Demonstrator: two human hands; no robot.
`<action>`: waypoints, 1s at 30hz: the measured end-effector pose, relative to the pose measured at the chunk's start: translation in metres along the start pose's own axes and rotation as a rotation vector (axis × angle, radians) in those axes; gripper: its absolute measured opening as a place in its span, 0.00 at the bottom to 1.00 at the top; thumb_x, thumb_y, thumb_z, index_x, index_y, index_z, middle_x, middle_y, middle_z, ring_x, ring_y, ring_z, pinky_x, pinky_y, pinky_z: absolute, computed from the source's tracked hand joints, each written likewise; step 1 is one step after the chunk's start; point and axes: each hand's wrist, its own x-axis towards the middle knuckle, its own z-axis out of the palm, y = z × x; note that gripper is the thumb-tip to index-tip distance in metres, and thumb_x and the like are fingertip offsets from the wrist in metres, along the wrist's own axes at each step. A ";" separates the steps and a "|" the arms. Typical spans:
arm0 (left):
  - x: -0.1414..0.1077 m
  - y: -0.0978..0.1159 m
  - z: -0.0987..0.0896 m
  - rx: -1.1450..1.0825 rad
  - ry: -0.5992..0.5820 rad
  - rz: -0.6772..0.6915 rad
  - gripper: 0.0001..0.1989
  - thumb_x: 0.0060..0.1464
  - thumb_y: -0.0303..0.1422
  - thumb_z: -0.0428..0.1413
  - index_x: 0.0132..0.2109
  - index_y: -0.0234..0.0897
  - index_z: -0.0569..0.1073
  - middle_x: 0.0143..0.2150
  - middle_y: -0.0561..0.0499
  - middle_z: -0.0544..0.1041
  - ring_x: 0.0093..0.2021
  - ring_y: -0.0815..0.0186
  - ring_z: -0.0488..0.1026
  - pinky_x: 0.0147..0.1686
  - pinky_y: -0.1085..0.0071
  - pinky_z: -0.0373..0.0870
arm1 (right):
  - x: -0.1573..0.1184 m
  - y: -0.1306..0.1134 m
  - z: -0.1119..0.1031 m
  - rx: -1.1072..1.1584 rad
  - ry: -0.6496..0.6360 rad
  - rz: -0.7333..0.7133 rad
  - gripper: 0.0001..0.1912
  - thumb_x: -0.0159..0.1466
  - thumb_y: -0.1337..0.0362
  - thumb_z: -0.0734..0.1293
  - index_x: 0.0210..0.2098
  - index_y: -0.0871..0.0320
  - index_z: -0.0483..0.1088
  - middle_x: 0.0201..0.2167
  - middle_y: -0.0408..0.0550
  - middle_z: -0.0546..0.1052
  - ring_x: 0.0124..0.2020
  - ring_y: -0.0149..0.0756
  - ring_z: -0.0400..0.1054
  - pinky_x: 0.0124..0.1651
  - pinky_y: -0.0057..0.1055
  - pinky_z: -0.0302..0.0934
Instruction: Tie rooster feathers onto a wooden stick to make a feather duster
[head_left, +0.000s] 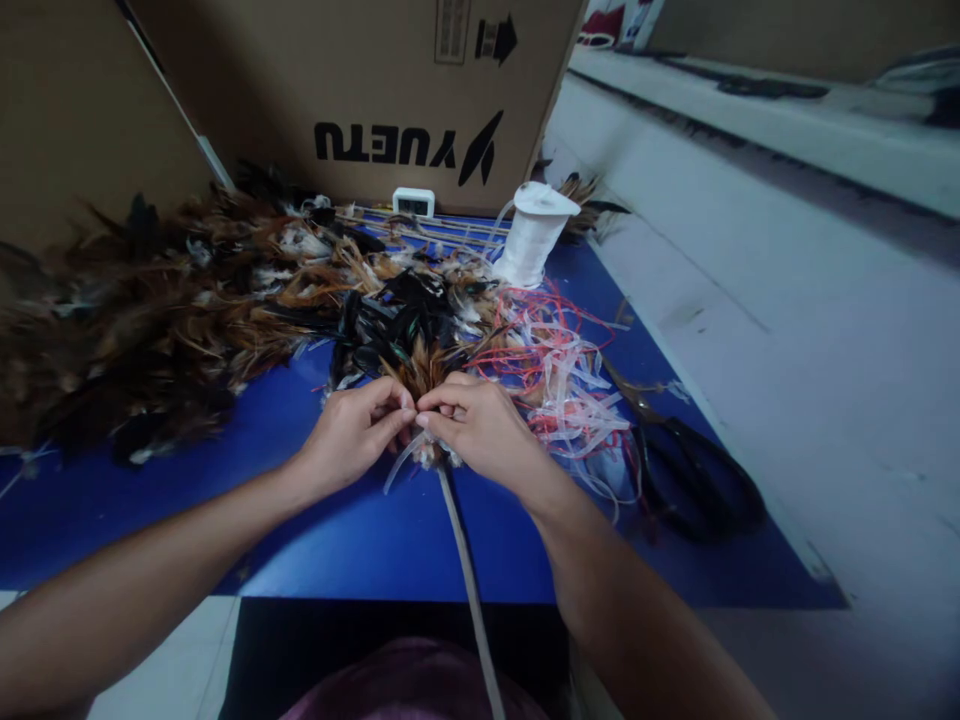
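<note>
My left hand [367,425] and my right hand [480,420] meet fingertip to fingertip over a bundle of brown feathers [421,368]. Both pinch a clear plastic strip [401,465], whose loose end hangs down at the left. The bundle sits at the top of a thin stick [466,570], which runs down toward my lap. Pale fluffy feather bases show just under my fingers. Exactly where the strip passes between the fingertips is hidden. Beyond my hands lie dark, glossy feathers [401,320].
A big pile of brown feathers [187,300] covers the left of the blue table [337,550]. At the right lie tangled red and clear strips [562,380] and black-handled scissors [697,470]. A white spool [534,235], a small white display [413,202] and cardboard boxes [360,80] stand behind.
</note>
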 end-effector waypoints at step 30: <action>0.006 0.001 0.004 -0.361 0.080 -0.276 0.15 0.38 0.30 0.64 0.36 0.32 0.71 0.26 0.54 0.74 0.23 0.73 0.69 0.22 0.79 0.66 | 0.004 0.001 0.012 0.083 0.157 0.090 0.05 0.49 0.72 0.67 0.23 0.60 0.76 0.19 0.39 0.67 0.21 0.23 0.56 0.25 0.23 0.49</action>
